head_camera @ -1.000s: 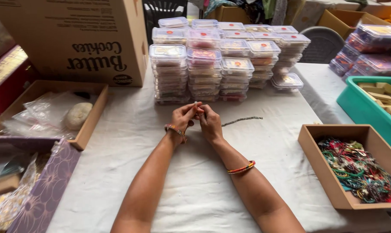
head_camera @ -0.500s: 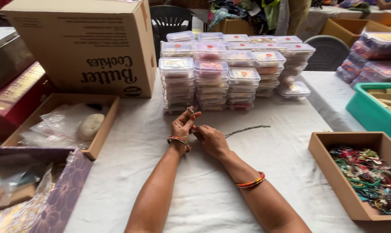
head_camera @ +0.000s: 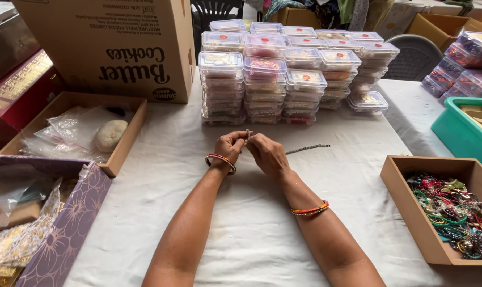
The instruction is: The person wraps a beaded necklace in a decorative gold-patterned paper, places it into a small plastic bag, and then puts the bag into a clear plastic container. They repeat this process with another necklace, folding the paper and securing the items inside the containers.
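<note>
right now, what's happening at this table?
A person sits at a white-clothed table with both hands together in the middle. The left hand and right hand pinch a thin grey cord whose loose end trails off to the right on the cloth. Stacks of clear lidded containers stand just beyond the hands. A cardboard tray of beaded bands lies at right, untouched.

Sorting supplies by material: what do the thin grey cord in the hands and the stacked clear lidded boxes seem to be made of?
Thin grey cord: likely twisted thread, matte and speckled, lying limp. Stacked clear lidded boxes: apparently thin transparent plastic, glossy, contents visible through them.
</note>
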